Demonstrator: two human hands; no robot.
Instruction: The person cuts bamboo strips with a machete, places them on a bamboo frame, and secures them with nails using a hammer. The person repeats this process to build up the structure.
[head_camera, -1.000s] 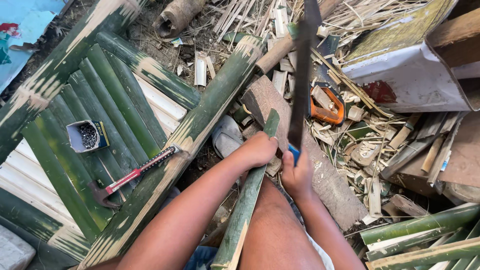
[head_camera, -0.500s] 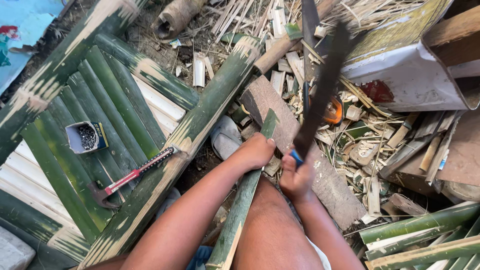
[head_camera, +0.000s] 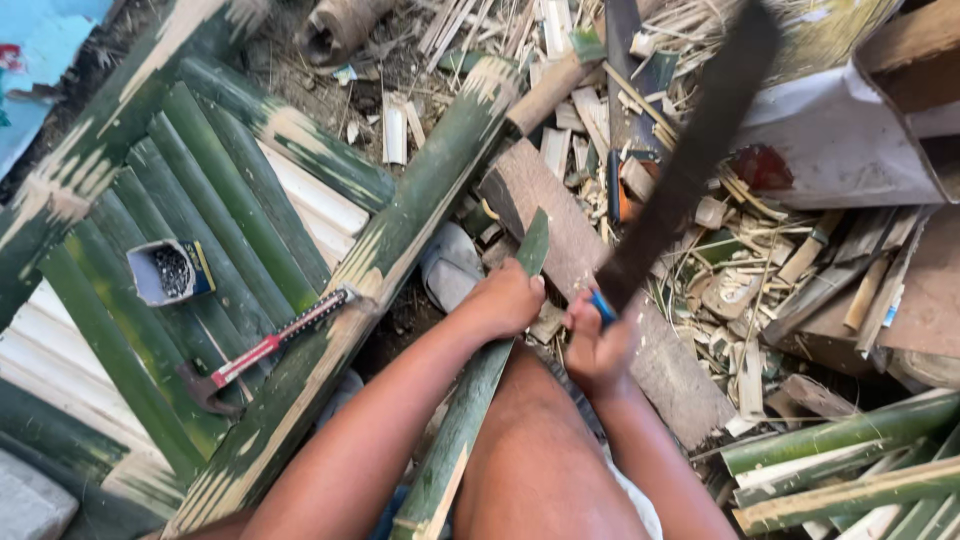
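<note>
The narrow green split-bamboo strip (head_camera: 478, 390) runs from 6 o'clock toward centre, its tip resting on a grey wooden plank (head_camera: 600, 300). The left hand (head_camera: 505, 300) has its fingers wrapped around the strip. At 3 o'clock of it, the right hand (head_camera: 598, 345) grips a dark long-bladed machete (head_camera: 690, 160), angled toward 1 o'clock.

- The long dark blade (head_camera: 690, 165) is motion-blurred, its tip lost near the top edge.
- The right hand (head_camera: 597, 340) hides the blade's blue handle almost entirely.
- The green bamboo strip (head_camera: 470, 410) runs off the bottom edge.
</note>
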